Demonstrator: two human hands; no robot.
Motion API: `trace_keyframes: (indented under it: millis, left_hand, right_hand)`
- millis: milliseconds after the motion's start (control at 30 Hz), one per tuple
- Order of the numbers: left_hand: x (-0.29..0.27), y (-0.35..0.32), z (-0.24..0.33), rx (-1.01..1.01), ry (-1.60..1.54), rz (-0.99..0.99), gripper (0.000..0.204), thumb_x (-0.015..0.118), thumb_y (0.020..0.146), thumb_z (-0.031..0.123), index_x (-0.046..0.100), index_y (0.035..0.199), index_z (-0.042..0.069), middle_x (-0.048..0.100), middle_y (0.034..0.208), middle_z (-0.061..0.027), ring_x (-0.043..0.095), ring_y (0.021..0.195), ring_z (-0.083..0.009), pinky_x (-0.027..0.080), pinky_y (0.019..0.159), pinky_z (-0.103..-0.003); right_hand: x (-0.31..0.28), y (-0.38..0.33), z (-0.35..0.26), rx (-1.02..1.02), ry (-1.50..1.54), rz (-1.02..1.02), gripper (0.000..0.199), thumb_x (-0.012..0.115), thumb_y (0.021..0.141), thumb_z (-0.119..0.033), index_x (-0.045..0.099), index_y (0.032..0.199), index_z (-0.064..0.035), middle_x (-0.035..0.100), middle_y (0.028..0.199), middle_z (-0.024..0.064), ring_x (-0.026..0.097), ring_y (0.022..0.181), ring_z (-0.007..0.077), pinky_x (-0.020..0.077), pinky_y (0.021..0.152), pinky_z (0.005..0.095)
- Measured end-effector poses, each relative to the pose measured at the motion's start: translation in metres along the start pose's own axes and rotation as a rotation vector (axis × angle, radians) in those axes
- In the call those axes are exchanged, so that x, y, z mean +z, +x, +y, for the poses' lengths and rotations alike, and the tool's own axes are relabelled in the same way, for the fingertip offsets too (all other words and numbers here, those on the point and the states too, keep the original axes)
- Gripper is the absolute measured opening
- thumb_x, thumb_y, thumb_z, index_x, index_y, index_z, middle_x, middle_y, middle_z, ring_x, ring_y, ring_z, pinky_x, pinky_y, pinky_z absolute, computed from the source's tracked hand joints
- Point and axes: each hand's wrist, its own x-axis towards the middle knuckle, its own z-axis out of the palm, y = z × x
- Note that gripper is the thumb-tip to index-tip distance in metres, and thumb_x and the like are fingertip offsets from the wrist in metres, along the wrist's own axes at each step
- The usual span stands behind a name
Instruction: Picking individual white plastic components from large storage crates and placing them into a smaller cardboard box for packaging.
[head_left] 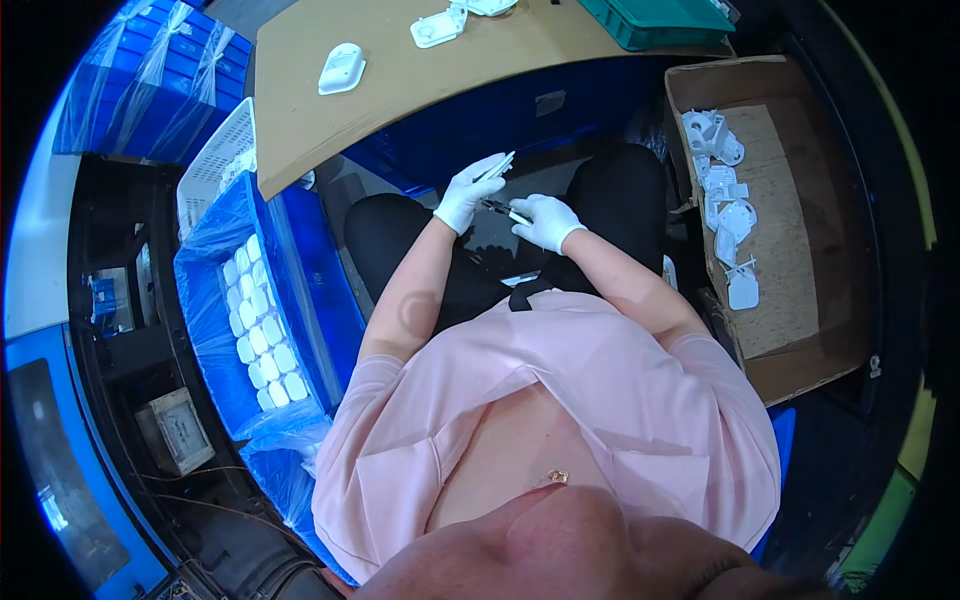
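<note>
While clamping in the gloved left hand (pixel 465 193) a thin white part (pixel 498 166) (jutting up and right, past the grip), also grips a dark-tipped tool (pixel 497 208), pointed leftward below the part, in the curled, gloved right hand (pixel 548 222).

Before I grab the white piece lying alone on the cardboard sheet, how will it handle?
The white piece is probably stiff, its edges looking moulded. Its smooth surface may be slippery. Lying low on the cardboard sheet, it seems unlikely to roll.
</note>
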Motion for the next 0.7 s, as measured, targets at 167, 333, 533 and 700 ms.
trace_keyframes:
  millis: [167, 333, 533, 700]
  left_hand:
    - [-0.001, -0.001, -0.001, 0.017, -0.001, 0.020, 0.060, 0.068, 0.074, 0.016, 0.050, 0.130, 0.003, 0.060, 0.115, -0.0022, 0.051, 0.087, -0.0092, 0.039, 0.078, -0.021]
    - [-0.003, 0.000, -0.005, 0.006, 0.007, 0.018, 0.061, 0.068, 0.074, 0.015, 0.050, 0.130, 0.003, 0.061, 0.113, -0.0019, 0.051, 0.083, -0.0085, 0.039, 0.075, -0.021]
    - [0.004, -0.004, -0.004, -0.018, 0.009, 0.025, 0.060, 0.069, 0.073, 0.016, 0.050, 0.129, 0.003, 0.062, 0.110, -0.0008, 0.050, 0.078, -0.0069, 0.038, 0.068, -0.019]
    - [0.002, -0.004, -0.012, -0.022, 0.009, 0.029, 0.060, 0.069, 0.073, 0.016, 0.050, 0.129, 0.003, 0.061, 0.108, 0.0000, 0.049, 0.074, -0.0057, 0.036, 0.062, -0.017]
  right_hand:
    - [-0.001, 0.000, -0.001, 0.000, 0.013, -0.017, 0.045, 0.062, 0.078, -0.029, 0.058, 0.119, -0.0106, 0.060, 0.102, 0.0159, 0.058, 0.095, 0.0337, 0.0462, 0.086, 0.0395]
    - [-0.001, 0.001, 0.001, -0.029, 0.012, -0.028, 0.045, 0.062, 0.079, -0.028, 0.058, 0.119, -0.0105, 0.060, 0.102, 0.0165, 0.058, 0.094, 0.0339, 0.0460, 0.086, 0.0398]
    - [-0.004, 0.002, 0.000, -0.017, -0.035, -0.122, 0.042, 0.060, 0.080, -0.024, 0.058, 0.119, -0.0106, 0.060, 0.102, 0.0166, 0.059, 0.094, 0.0338, 0.0461, 0.085, 0.0402]
    - [0.002, 0.007, 0.001, -0.043, -0.095, -0.114, 0.022, 0.055, 0.081, -0.019, 0.063, 0.100, -0.0109, 0.064, 0.088, 0.0175, 0.061, 0.083, 0.0361, 0.0484, 0.077, 0.0443]
